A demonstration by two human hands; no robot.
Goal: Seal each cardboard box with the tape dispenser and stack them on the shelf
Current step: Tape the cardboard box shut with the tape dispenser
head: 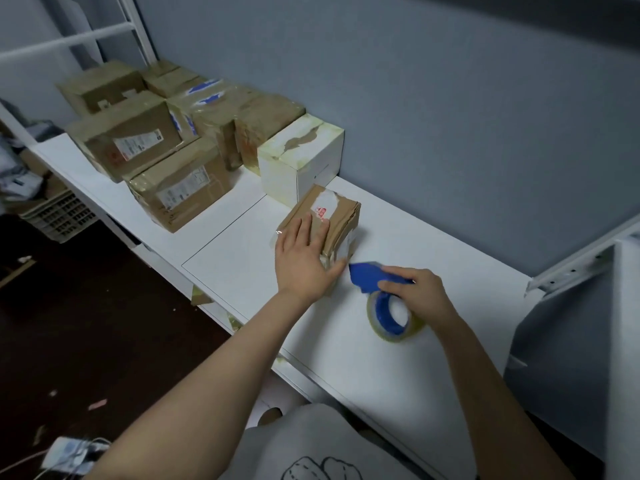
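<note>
Left hand [303, 259] flat on small box [325, 225], fingers straight, slightly spread, pressing top. Box near middle of shelf [381, 341], toward back edge. Right hand [420, 289] grips blue dispenser [375, 282], fingers curled round it, just beside box. Sealed boxes [152, 147] stacked at shelf's left end.

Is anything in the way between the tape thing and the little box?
Nothing visible is. The right hand holds the tape dispenser, its blue tip just beside the near corner of the small cardboard box; the left hand rests flat on that box.
</note>
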